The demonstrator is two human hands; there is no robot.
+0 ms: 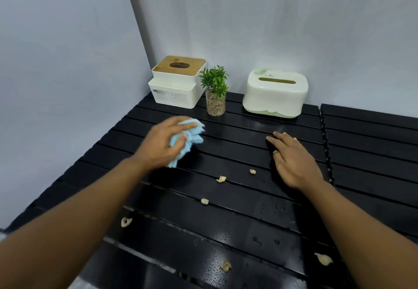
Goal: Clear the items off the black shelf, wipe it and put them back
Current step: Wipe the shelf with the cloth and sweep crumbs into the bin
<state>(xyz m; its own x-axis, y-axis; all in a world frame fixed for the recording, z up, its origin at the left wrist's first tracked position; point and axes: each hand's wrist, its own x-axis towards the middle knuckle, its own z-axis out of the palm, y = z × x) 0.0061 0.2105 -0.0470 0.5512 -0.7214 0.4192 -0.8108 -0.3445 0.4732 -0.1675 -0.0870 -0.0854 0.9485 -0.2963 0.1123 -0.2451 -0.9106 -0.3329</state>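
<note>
The black slatted shelf fills the view. My left hand grips a crumpled light blue cloth pressed on the shelf left of centre. My right hand lies flat on the shelf with fingers spread, holding nothing. At the back stand a white tissue box with a wooden lid, a small green plant in a glass jar of pebbles, and a pale green and white tissue box. Several pale crumbs, such as one crumb, and water droplets lie on the near slats.
White walls close the shelf on the left and at the back. A second black slatted panel joins on the right, past a seam with connectors.
</note>
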